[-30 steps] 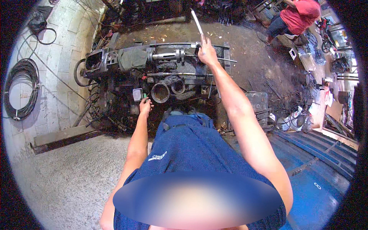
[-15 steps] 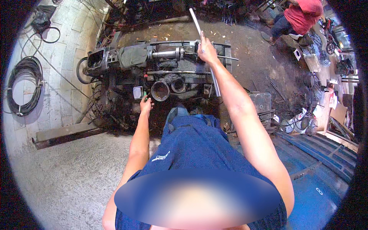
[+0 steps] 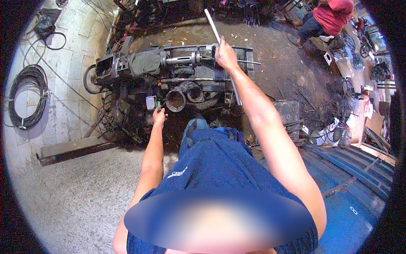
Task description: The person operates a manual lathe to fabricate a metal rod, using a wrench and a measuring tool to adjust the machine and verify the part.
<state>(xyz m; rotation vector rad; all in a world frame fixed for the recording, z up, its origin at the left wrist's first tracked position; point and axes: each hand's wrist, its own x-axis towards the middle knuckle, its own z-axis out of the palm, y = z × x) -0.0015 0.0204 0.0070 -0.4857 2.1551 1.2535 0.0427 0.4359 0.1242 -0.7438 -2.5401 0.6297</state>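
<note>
In front of me stands a greasy dark machine that looks like a lathe, with a shiny flanged metal cylinder lying along it. My right hand is closed over a long silver tube at the machine's right end. The tube slants across the machine, its far end sticking out beyond the hand. Low on the machine's near side, my left hand has its fingers closed beside a small white-faced box and a green piece. What those fingers hold is too small to make out. Two round, pipe-like openings lie right of that hand.
A coiled black cable hangs on the pale block wall at left. Another person in a red top is at the far right. Scattered metal and rubbish line the right side, and a blue metal panel lies near right.
The whole view has shifted slightly. My right hand stays on the tube and my left hand stays by the white-faced box; slightly less of the green piece shows.
</note>
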